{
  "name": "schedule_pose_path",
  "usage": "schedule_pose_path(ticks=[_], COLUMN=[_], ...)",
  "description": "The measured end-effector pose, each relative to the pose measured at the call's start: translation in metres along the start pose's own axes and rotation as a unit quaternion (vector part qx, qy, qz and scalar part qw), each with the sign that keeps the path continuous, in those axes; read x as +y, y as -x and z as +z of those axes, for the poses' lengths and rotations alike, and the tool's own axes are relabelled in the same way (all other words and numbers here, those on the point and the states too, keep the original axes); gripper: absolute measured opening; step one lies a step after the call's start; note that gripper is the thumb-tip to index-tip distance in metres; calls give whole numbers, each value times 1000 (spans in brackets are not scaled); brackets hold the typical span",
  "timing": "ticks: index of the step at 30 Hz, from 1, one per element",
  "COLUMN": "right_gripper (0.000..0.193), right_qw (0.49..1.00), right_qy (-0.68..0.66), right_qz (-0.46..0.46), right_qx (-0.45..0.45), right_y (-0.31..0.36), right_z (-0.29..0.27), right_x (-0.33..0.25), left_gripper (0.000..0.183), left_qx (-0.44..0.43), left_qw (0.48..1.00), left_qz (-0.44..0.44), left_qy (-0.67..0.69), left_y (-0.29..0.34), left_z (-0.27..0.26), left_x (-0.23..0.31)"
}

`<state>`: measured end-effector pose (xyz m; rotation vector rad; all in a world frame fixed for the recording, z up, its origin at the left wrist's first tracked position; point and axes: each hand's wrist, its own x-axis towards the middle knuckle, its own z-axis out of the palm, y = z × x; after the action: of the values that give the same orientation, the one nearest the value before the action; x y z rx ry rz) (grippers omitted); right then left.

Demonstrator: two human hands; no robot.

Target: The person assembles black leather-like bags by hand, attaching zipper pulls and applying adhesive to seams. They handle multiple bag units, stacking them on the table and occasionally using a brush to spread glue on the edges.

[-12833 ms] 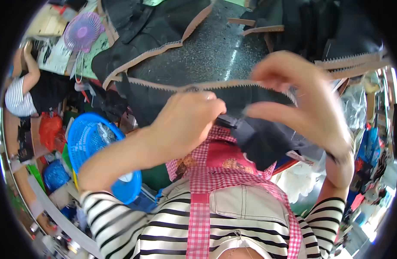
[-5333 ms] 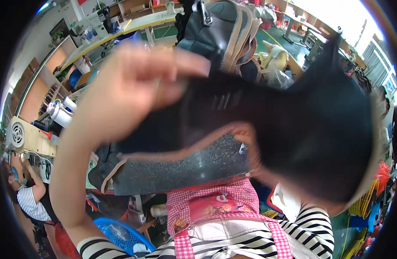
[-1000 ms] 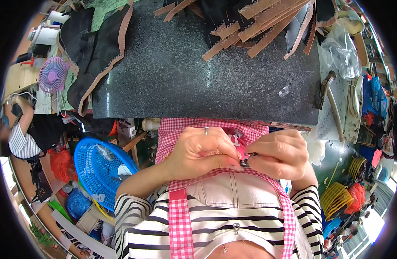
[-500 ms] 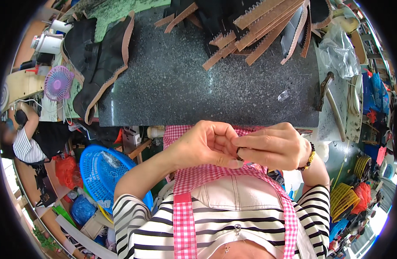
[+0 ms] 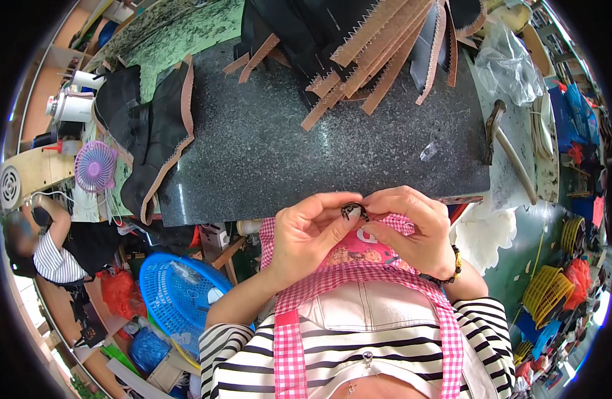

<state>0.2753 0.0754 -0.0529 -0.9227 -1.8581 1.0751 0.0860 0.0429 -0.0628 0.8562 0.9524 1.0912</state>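
Observation:
Both hands meet in front of my chest, just off the near edge of the dark stone slab (image 5: 266, 153). Pinched between thumb and fingers, my left hand (image 5: 306, 233) grips a small dark curled strip (image 5: 352, 209) with lighter marks. At the strip's other side, my right hand (image 5: 416, 229) closes its thumb and fingertips on it. Its exact kind is too small to make out. Behind the hands hangs a pink checked apron (image 5: 339, 274) with a printed front.
Black shoe-upper pieces with brown zigzag-edged strips (image 5: 379, 60) pile at the slab's far side; another black piece (image 5: 156, 126) lies left. A hammer (image 5: 509, 156) rests right, near a clear plastic bag (image 5: 509, 63). A blue basket (image 5: 176, 286) stands lower left, a purple fan (image 5: 95, 166) above it. Another person (image 5: 56, 246) sits far left.
My hands have turned and spread slightly, so the dark curled strip shows more between the fingertips. The view has shifted, and more of the apron's printed front is visible.

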Motion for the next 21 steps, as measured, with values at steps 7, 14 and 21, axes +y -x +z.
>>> schedule_pose_path(ticks=[7,14,21], right_gripper=[16,12,13], right_qw=[998,996,989], right_qy=[53,32,65], right_qz=[-26,82,45], right_qx=[-10,-18,-122], right_y=[3,-1,-17], right_z=[-4,-12,-26], right_x=[1,-10,-6], left_gripper=[27,32,35], left_qx=[-13,-12,-13], left_qw=[989,871,842], left_qz=[67,282,336], left_qy=[-134,-403,-422], left_y=[-1,-2,-4], left_z=[-3,-2,1], left_x=[-2,0,1])
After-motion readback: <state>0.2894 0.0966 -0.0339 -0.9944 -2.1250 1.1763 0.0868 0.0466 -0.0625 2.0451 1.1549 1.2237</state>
